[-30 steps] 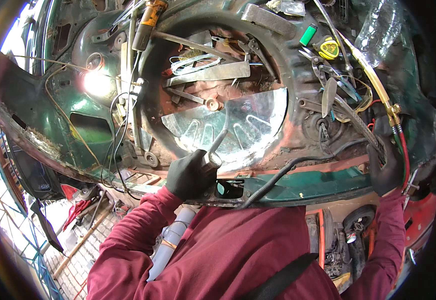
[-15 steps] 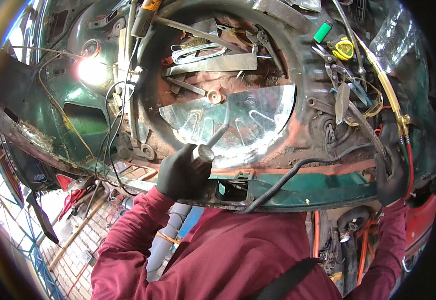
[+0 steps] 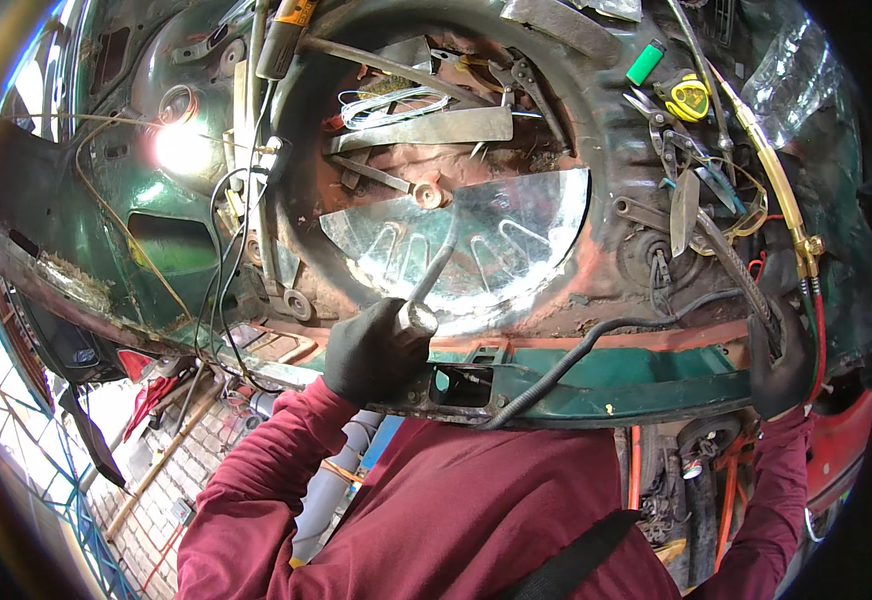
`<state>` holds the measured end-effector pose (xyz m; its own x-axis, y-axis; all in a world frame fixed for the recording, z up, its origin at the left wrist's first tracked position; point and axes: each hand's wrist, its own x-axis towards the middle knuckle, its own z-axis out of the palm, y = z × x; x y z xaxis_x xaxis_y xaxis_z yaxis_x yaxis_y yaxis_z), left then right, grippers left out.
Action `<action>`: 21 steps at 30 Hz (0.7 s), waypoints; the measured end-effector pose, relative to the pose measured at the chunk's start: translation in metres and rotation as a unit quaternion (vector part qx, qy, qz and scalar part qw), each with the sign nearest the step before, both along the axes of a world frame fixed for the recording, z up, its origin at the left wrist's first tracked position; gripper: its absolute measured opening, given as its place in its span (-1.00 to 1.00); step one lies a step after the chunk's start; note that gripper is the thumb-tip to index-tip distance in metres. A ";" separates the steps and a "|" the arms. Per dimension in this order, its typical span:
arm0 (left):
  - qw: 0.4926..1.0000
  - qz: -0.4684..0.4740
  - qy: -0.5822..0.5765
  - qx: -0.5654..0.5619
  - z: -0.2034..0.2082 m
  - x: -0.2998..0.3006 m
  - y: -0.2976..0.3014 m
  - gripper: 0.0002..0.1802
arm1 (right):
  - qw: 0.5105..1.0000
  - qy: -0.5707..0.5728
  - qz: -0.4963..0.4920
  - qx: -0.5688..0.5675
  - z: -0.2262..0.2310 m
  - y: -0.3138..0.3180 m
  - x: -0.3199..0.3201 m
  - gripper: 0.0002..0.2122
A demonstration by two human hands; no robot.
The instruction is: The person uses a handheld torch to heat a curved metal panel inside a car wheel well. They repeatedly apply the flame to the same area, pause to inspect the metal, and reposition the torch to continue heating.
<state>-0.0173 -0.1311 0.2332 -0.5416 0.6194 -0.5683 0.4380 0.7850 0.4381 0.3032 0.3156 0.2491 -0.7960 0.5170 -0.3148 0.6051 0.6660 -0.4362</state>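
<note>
My left hand [image 3: 368, 352], in a black glove, is closed in a fist round a hammer [image 3: 418, 319]. The round metal face shows above my fist, and a long grey curved end points away over the panel; the handle is hidden in my hand. Beyond it, a shiny half-round sheet metal piece [image 3: 546, 215] lies in the round well, with bent shapes marked or reflected on its surface. At the right, my black-gloved right hand [image 3: 782, 370] is closed round the near end of a rough grey metal bar [image 3: 734, 262], partly hiding it.
In the well lie pliers [image 3: 536, 95], coiled white wire [image 3: 391, 108] and a flat metal strip [image 3: 426, 130]. Snips [image 3: 664, 130], a yellow tape measure [image 3: 691, 98] and a green lighter [image 3: 646, 63] sit at right, beside a brass torch [image 3: 771, 170] with hoses. A bright lamp [image 3: 182, 146] shines at left.
My left hand has shifted slightly right with the hammer, whose long end now stands steeper over the sheet metal. My right hand has hardly moved on the bar.
</note>
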 end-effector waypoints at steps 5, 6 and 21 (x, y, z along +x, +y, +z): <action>1.000 -0.005 -0.002 -0.008 0.001 0.001 0.010 -0.53 | 1.000 0.003 0.012 -0.012 0.001 0.002 -0.001 -0.63; 1.000 -0.012 0.001 -0.008 0.001 0.001 0.010 -0.53 | 1.000 -0.003 0.018 -0.013 0.002 0.002 -0.001 -0.63; 0.999 0.044 0.009 -0.018 -0.004 -0.025 0.012 -0.58 | 0.998 -0.023 -0.034 -0.050 0.006 -0.003 -0.011 -0.63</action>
